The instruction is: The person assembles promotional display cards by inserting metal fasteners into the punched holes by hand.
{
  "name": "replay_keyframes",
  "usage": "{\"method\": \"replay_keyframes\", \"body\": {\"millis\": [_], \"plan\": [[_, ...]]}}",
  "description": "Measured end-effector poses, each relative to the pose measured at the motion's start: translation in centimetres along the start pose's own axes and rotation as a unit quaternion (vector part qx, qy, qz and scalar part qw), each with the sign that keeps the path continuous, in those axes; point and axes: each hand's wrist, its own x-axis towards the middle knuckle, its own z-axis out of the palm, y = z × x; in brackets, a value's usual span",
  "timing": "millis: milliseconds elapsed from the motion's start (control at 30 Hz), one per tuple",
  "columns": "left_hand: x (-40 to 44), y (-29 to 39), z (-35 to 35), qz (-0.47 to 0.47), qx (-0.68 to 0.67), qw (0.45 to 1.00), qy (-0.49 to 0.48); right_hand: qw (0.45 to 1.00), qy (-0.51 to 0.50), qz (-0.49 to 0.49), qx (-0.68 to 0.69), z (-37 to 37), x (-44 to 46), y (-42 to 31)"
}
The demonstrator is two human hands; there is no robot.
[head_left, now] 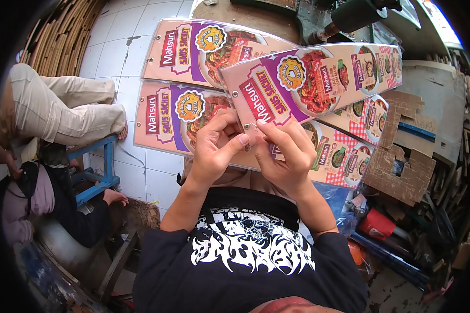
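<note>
A laminated "Mahsuri Saus Sachet" hanging banner [318,78] lies slantwise on top of similar banners, with metal eyelets along its left edge. My hands meet at its near corner eyelet [247,127], where a thin pale string or wire [254,125] shows. My right hand [287,151] pinches close to that string, thumb and forefinger together. Beside it, my left hand [218,143] is closed with the fingers curled; what lies between them is hidden. Below are an upper left banner [164,65] and a lower left banner [154,130], partly covered by the top one and my hands.
A dark green metal press [344,23] stands at the back. Cut brown boards [407,172] lie to the right, beside stacked strips. On the left, another person's legs [68,109] and a blue metal frame [102,175] are over white floor tiles [133,31].
</note>
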Motion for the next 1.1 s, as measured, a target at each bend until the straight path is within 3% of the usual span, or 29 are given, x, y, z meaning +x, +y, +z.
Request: {"method": "replay_keyframes", "body": {"millis": [1100], "plan": [[0.0,-0.1,0.1,-0.002,0.010,1.000,0.015,0.996,0.008,-0.073,-0.059,1.1,-1.0,0.6]]}}
